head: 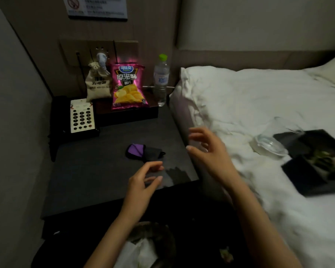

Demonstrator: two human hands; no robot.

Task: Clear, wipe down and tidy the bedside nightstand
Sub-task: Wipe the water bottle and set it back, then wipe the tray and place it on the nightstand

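Observation:
The dark nightstand (89,171) fills the left middle. A folded purple and grey cloth (143,152) lies on its top. My left hand (143,182) hovers just in front of the cloth, fingers spread and holding nothing. My right hand (207,149) hangs over the nightstand's right edge beside the bed, also with fingers apart and nothing in it. At the back stand a pink chip bag (129,87), a beige drawstring pouch (98,82) and a clear water bottle (161,80) with a green cap. A telephone (81,117) sits at the left.
A white bed (240,97) lies to the right, carrying a black tray (306,176) and a clear lidded container (267,146). A wastebasket (149,246) with white paper sits below the nightstand's front edge. A wall socket panel (99,53) holds a plugged-in charger.

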